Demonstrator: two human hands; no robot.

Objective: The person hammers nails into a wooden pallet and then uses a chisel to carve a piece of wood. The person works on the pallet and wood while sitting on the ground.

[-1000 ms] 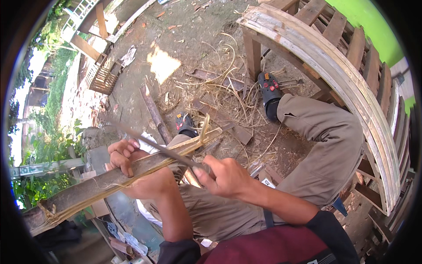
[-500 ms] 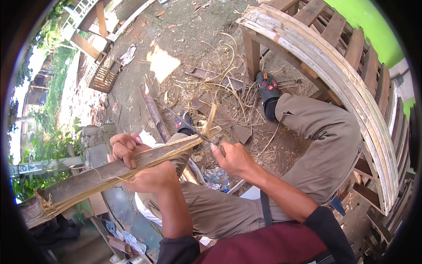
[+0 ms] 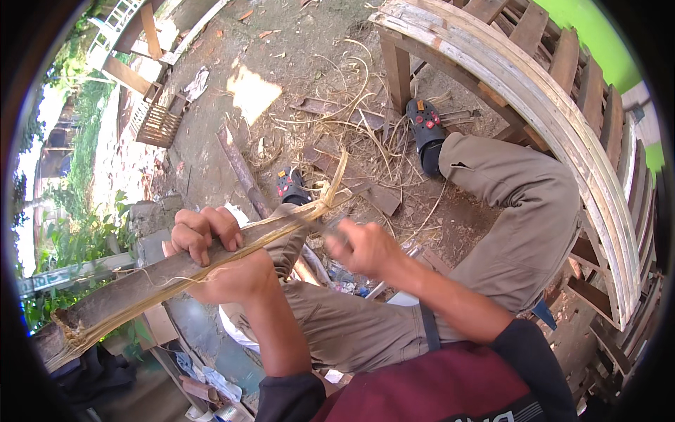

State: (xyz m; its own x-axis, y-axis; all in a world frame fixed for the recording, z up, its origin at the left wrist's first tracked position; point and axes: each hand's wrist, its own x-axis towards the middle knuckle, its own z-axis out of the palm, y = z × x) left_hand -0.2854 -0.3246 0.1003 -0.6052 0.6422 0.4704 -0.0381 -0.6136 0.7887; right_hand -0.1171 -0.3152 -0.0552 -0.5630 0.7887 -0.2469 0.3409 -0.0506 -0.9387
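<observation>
A long wooden slat (image 3: 133, 285), dark on its face with a pale, frayed edge, lies slanted across my lap. My left hand (image 3: 235, 276) is wrapped round it, fingers curled over the far edge. Near its right end a pale shaving (image 3: 336, 183) curls up, still attached. Just right of there, my right hand (image 3: 369, 250) is closed round the handle of a knife. The knife blade (image 3: 304, 219) is smeared by motion and lies against or just over the slat's pale edge; which one I cannot tell.
Loose strips and shavings (image 3: 365, 133) litter the ground around my feet. A wooden slatted bench (image 3: 520, 91) stands at the right. A brown stick (image 3: 239, 169) lies beside my left shoe (image 3: 292, 186). Farther left sits a slatted crate (image 3: 156, 125).
My right hand has shifted slightly right, and the knife blade now points left along the slat instead of up past it. The shaving stands out longer. The whole view has shifted a little.
</observation>
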